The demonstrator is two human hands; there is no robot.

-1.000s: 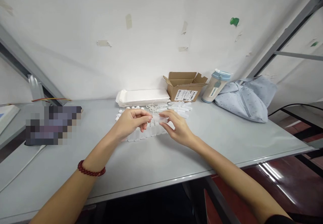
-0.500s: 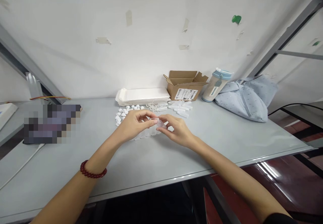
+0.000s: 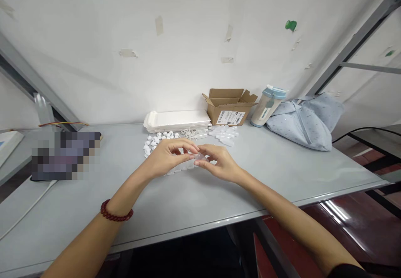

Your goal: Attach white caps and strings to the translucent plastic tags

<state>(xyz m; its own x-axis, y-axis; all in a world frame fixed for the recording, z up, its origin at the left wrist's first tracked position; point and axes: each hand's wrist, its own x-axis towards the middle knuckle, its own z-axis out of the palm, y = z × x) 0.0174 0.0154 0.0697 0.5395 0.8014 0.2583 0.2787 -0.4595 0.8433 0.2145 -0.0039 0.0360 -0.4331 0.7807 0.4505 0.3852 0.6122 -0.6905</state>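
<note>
1. Clear plastic is what the small tube [image 3: 199, 156] seems to be made of. It is being held just above the desk [image 3: 188, 211], between the two hands, in front of the person.
2. The left hand [image 3: 166, 157] is pinching the left end of the small tube, with its fingers [image 3: 185, 145] curling closed over it. A red bead bracelet [image 3: 115, 214] is sitting on this wrist.
3. The right hand [image 3: 221, 164] is gripping the other end, thumb and fingertips closing on the tube. The two hands are almost touching each other there.
4. A row of clear tubes [image 3: 181, 169] is lying on the desk directly under the hands, and the hands are partly hiding it.
5. A pile of small white caps [image 3: 154, 141] is lying just behind the left hand.
6. More loose tubes [image 3: 226, 132] are lying behind the right hand, near a cardboard box [image 3: 229, 107] that is standing open by the wall.
7. A stack of white sheets [image 3: 177, 120] is resting to the left of the box.
8. A cup with a blue lid [image 3: 267, 106] is standing to the right of the box, and a pale blue bag [image 3: 305, 121] is lying beside the cup.
</note>
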